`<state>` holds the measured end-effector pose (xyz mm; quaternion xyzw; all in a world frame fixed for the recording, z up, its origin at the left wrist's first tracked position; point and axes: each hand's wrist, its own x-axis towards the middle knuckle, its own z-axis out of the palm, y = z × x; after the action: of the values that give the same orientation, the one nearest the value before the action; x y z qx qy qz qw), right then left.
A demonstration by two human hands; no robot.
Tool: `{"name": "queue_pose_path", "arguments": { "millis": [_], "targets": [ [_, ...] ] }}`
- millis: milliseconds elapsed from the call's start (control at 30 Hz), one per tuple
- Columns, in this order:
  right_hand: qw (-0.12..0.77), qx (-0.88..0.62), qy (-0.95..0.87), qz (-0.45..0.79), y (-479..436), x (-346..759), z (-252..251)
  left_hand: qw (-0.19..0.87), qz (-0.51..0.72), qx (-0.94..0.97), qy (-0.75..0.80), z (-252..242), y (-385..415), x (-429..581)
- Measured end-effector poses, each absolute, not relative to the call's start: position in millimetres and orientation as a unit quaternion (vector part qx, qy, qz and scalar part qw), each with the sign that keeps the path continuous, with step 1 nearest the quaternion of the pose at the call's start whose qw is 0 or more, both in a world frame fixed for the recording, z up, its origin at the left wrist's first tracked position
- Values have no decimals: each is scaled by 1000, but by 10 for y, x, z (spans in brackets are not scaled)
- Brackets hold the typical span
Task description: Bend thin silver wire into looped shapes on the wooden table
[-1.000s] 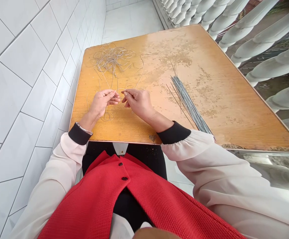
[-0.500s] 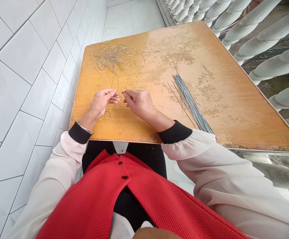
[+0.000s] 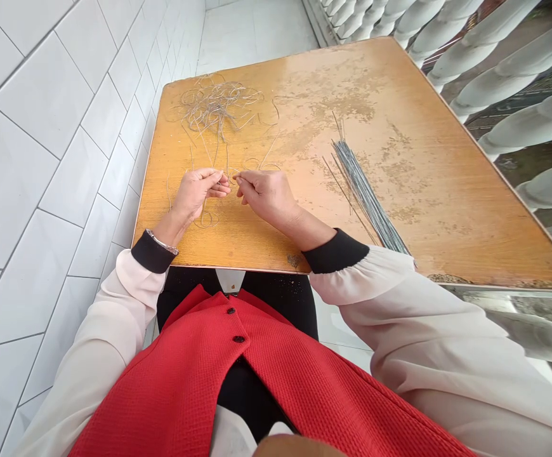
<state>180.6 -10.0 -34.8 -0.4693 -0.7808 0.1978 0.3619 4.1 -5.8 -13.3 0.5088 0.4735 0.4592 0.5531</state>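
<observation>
Just above the near left part of the wooden table (image 3: 295, 146), my left hand (image 3: 195, 193) pinches a thin wire between thumb and forefinger. Close beside it, my right hand (image 3: 269, 195) is also closed in a pinch on thin wire, its fingertips a small gap away from the left ones. A curled wire end (image 3: 207, 221) shows below my left hand. The exact ends in the fingertips are too fine to make out. Beyond my hands lies a loose tangle of thin wires (image 3: 219, 105), with some strands reaching toward my fingers.
A bundle of straight grey wires (image 3: 371, 200) lies slantwise on the right, a few strands loose beside it. White wall tiles (image 3: 66, 95) run close along the left. A white balustrade (image 3: 518, 127) stands past the table's right edge.
My hands keep almost the same pinched pose near each other. The whole view has shifted very slightly; the wires on the table lie as before.
</observation>
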Motion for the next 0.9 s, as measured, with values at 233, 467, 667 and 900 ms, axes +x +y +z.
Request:
{"name": "queue_pose_path", "arguments": {
  "millis": [233,467,667,900],
  "targets": [
    [376,-490,-758,211,-109,1775,-334,560,454,501,479,-82,-87,15],
    [428,-515,-646,366,-93,1812,-223,570,447,498,477,-40,-94,-30],
    [454,-483,-575,480,-88,1800,-146,563,425,501,502,-12,-116,-24],
    [457,-503,-544,492,-119,1731,-111,585,404,511,483,-8,-109,-30]
  ]
}}
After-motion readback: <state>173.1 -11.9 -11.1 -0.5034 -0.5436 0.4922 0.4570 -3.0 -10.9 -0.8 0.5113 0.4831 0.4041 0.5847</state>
